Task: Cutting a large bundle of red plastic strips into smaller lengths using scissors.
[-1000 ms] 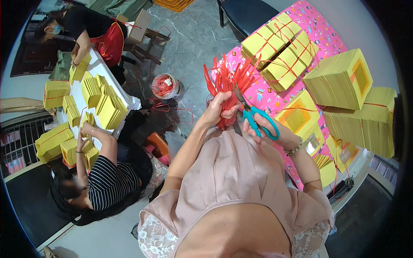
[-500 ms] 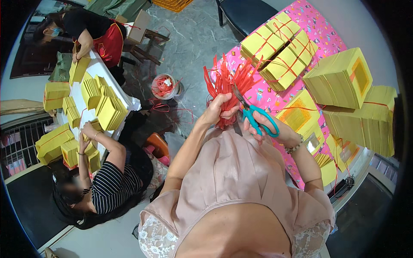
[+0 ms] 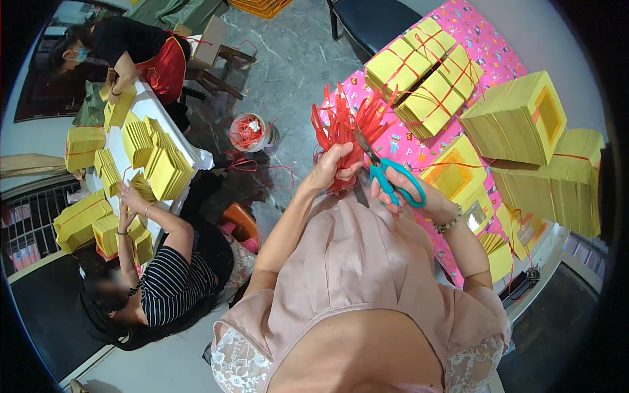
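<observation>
My left hand (image 3: pixel 334 165) is closed round the middle of a thick bundle of red plastic strips (image 3: pixel 347 124). Loose strip ends fan out above my fist, and more hang below it. In my right hand (image 3: pixel 393 187) is a pair of scissors (image 3: pixel 407 183) with teal handles, my fingers in and around the loops. The dark blades point up and left and lie against the bundle just above my left hand. Whether a strip sits between the blades I cannot tell.
To my right, a pink patterned table (image 3: pixel 419 147) bears tied yellow paper blocks (image 3: pixel 429 98) and tall paper stacks (image 3: pixel 514 118). A bucket of red strips (image 3: pixel 251 133) stands on the floor. Two people work at a white table (image 3: pixel 177 147) with yellow stacks on the left. A dark chair (image 3: pixel 373 23) stands beyond.
My hands, the scissors and the red bundle have hardly moved. At the left table, the nearer person's hands have shifted slightly on the yellow paper.
</observation>
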A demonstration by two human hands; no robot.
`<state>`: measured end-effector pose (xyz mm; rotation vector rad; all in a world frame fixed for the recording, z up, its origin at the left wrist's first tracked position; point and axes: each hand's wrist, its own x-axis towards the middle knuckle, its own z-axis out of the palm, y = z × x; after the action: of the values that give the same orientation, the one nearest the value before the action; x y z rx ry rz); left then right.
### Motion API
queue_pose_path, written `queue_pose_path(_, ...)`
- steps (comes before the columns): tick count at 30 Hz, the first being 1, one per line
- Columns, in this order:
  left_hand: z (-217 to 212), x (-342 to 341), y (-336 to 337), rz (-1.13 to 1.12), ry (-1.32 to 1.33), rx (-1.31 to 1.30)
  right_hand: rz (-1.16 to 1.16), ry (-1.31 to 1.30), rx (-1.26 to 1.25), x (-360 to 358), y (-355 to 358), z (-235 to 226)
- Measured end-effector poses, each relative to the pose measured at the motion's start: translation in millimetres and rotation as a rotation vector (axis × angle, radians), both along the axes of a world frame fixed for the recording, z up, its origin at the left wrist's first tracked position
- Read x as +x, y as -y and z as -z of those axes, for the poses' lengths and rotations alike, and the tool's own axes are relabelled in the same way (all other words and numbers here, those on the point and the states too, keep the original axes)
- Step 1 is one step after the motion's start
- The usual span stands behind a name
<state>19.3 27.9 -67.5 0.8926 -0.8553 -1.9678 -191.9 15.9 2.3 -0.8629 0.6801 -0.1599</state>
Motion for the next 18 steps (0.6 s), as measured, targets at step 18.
queue_pose_path(18, -1, 1, 0, 0.004, -0.088, 0.017, 0.045, -0.001, -0.040, -1, -6, 6)
